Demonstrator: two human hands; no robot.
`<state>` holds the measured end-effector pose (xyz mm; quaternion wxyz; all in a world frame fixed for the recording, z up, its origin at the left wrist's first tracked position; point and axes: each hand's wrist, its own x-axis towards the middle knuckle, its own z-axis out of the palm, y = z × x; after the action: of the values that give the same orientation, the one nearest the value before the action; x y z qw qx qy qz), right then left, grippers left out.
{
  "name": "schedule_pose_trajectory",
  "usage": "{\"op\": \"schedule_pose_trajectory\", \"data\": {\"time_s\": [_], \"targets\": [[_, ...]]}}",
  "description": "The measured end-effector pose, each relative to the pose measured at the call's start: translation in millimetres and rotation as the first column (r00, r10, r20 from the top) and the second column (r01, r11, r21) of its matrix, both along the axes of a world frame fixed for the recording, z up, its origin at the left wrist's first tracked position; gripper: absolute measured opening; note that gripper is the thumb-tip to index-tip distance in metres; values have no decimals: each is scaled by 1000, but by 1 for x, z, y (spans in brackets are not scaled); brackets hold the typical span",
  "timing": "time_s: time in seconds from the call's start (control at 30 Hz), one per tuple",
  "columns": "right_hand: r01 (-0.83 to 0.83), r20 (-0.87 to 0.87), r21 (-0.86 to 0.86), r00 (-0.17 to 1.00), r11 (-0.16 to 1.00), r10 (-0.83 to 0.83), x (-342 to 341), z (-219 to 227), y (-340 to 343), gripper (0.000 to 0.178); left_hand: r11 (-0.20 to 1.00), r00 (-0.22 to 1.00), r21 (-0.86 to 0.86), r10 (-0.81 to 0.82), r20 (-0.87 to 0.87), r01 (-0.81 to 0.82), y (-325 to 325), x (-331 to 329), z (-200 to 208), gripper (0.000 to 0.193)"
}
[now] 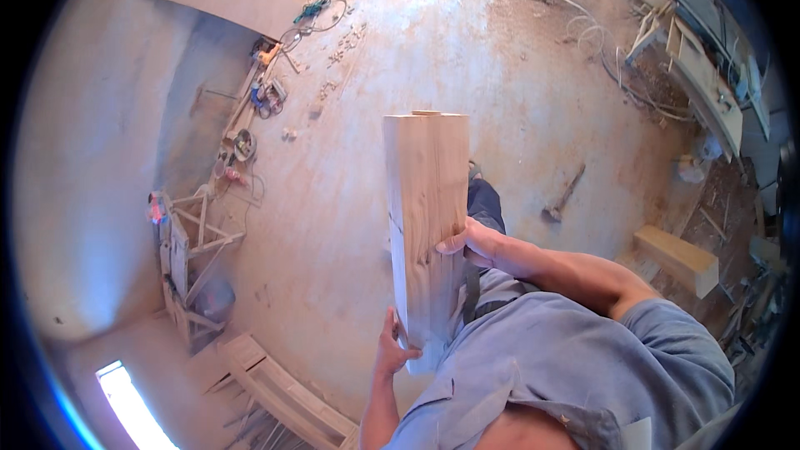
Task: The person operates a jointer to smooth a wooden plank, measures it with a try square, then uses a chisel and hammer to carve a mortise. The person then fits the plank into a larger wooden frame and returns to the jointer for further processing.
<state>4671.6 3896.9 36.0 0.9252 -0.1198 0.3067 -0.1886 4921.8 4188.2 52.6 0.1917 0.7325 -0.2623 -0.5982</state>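
Note:
Both my hands hold a thick, pale wooden beam [429,183] up in front of my body, its far end pointing away from me. A small thin raised piece of wood shows at that far end. My left hand [397,346] grips the beam's near left side, fingers closed on its edge. Farther along, my right hand [475,242] clasps the right side with the thumb lying over the upper face. The fingers beneath the beam are hidden. Below it, part of my dark-trousered leg shows.
On the floor to the right lie a hammer-like tool [564,196] and a squared timber block [679,258]. A wooden stand [196,250] and power tools [267,98] line the left wall. A wooden frame [287,392] lies near left; boards and cables clutter the far right.

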Motion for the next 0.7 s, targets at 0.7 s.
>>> {"op": "schedule_pose_trajectory", "data": {"time_s": [0.7], "targets": [[-125, -220, -376, 975, 918, 43, 102, 11, -672, 63, 938, 990, -339, 26, -139, -72, -796, 115, -16, 128]]}}
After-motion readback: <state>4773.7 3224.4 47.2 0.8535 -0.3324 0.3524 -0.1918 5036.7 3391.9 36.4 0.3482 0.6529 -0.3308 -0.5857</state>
